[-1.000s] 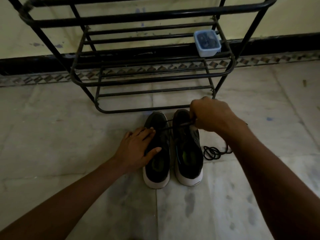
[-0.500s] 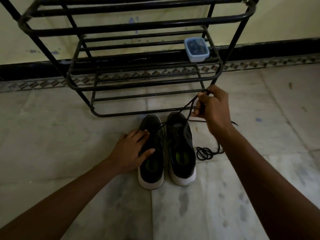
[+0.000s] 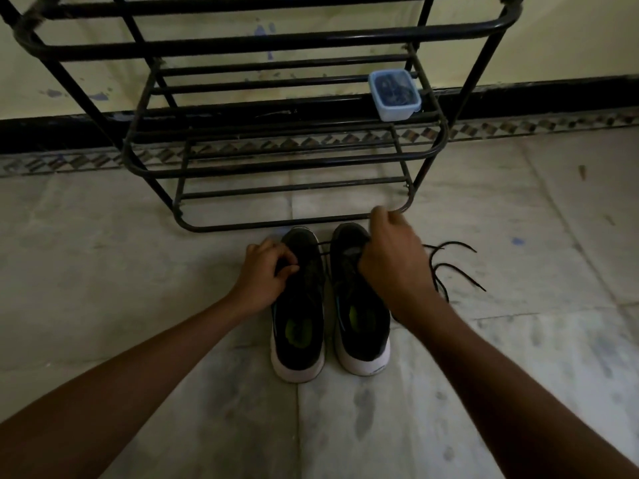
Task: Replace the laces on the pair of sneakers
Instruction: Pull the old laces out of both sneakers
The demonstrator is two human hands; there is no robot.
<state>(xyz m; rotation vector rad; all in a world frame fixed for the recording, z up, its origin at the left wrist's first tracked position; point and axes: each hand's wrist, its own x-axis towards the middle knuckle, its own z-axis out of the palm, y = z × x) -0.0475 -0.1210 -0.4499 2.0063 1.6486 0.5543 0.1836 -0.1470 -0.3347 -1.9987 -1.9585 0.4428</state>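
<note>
Nearest you, the left sneaker [image 3: 299, 326] and right sneaker [image 3: 363, 326] stand side by side. Your left hand [image 3: 262, 278] pinches the left sneaker's upper. Your blurred right hand [image 3: 394, 267] curls over the right sneaker, its grip unclear. A loose lace [image 3: 449, 242] lies just right of that hand.

1 head-worn camera looks forward and down, near over the sneakers [image 3: 301, 299], toward the rack [image 3: 276, 46].

Black metal rack [image 3: 276, 41] against wall [image 3: 570, 36]; lidded plastic tub [image 3: 395, 95] on shelf, contents unclear.
</note>
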